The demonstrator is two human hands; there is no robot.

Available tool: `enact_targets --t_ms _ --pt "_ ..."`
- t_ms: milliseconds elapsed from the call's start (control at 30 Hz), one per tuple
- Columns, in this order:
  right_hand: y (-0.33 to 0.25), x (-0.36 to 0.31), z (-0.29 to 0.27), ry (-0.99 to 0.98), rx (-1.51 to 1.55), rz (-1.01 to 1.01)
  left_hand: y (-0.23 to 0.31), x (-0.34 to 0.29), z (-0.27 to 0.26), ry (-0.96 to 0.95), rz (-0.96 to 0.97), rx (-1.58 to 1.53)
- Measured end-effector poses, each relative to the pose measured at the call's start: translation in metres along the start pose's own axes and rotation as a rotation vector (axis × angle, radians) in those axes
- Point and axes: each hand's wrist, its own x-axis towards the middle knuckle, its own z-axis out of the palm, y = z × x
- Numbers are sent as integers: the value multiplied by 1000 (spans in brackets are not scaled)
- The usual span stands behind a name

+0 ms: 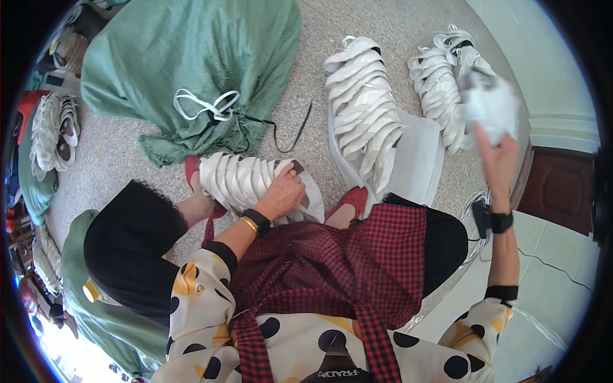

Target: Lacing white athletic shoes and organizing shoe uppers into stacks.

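My left hand (281, 196) lies curled over the right end of a row of overlapping white shoe uppers (236, 179) between my feet. Its fingers grip the end upper, beside a dark patch. Stretched far out to the right, my right hand (499, 156) is closed on a motion-blurred white shoe upper (490, 105) with a grey part at its top. That piece is up against another string of white uppers (469, 56) and hides part of it. A long stack of uppers (364, 108) lies on a white sheet (415, 153) ahead of me.
A big green sack (191, 57), tied with white and black cord, fills the far left floor. Another shoe-upper string (437, 96) lies near the right wall. Cables (476, 223) run by my right knee. At left are more uppers (54, 131) and a yellow-capped bottle (92, 292).
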Motion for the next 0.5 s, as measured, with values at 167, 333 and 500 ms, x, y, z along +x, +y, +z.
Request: enact_targets --t_ms 167,333,500 --pt "-80 -34 136 -547 335 -135 9 6 -7 358 51 -185" --pt "-167 -118 239 -770 238 -224 -8 -18 -16 275 -105 -299" --pt "-201 -157 267 -958 857 29 -18 -30 -26 202 -182 -481"
